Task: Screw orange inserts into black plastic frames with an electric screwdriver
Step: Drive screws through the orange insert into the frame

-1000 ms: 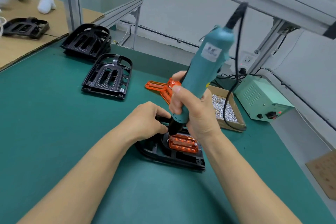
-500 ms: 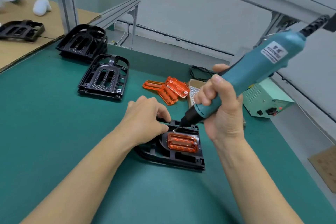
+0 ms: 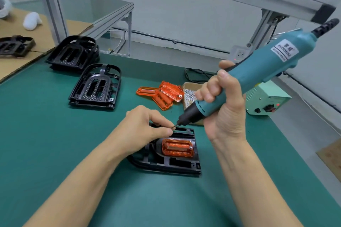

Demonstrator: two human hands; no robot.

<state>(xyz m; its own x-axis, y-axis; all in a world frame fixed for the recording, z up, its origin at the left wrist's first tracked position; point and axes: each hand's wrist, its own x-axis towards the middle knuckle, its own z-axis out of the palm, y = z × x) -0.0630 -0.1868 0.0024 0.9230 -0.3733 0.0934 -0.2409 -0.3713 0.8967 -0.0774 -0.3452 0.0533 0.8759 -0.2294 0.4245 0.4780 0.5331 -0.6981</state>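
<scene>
Right now, screwdriver tip at left fingers

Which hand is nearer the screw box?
Right. The right hand, gripping the screwdriver, overlaps the screw box in view; the left hand sits nearer the camera, over the black frame.

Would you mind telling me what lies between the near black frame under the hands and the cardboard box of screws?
In the head view, only bare green mat separates the black frame from the cardboard box; the teal screwdriver's tip hangs above that stretch.
</scene>
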